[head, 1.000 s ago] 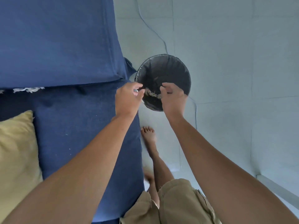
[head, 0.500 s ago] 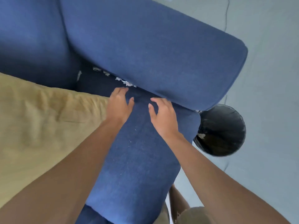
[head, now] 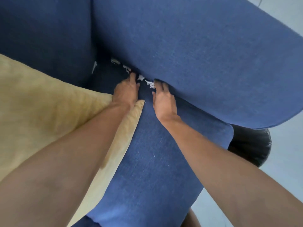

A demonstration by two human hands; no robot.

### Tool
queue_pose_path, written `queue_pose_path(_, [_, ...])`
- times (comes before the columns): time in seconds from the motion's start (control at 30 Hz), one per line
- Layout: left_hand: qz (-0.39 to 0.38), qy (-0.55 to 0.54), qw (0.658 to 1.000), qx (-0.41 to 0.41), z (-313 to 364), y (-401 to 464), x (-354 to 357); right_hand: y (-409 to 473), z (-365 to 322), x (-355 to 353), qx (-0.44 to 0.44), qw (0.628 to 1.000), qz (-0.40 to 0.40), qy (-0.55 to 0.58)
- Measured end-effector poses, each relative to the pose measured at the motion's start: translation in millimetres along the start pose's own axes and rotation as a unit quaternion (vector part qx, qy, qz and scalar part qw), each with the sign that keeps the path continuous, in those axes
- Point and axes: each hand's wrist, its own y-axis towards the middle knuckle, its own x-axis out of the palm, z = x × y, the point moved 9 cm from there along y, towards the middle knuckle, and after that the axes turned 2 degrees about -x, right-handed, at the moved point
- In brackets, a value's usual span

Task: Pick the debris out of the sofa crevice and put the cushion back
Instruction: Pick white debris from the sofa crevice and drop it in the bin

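White debris (head: 148, 82) — both hands, left hand (head: 126, 92), right hand (head: 164, 102)

plain navy blue sofa (head: 164, 169), mustard yellow cushion (head: 49, 102), white debris (head: 150, 84), glossy black bin (head: 250, 145)

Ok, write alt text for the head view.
Both hands, left hand and right hand, reach into a blue sofa's crevice at white debris. A yellow cushion lies left; a black bin sits on the floor right.
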Motion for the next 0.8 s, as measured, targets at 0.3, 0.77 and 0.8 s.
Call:
queue_pose_path(0.3, [0.034, 0.079, 0.996, 0.034, 8, 12, 5, 13, -4, 7, 0.005, 0.998, -0.051, -0.045])
queue_pose_path(0.77, [0.065, 0.096, 0.986, 0.121, 25, 25, 6, 17, -5, 2, -0.020, 0.997, 0.009, -0.077])
queue_pose_path(0.8, [0.070, 0.094, 0.986, 0.121, 28, 25, 4, 17, -4, -1, -0.025, 0.998, 0.013, -0.063])
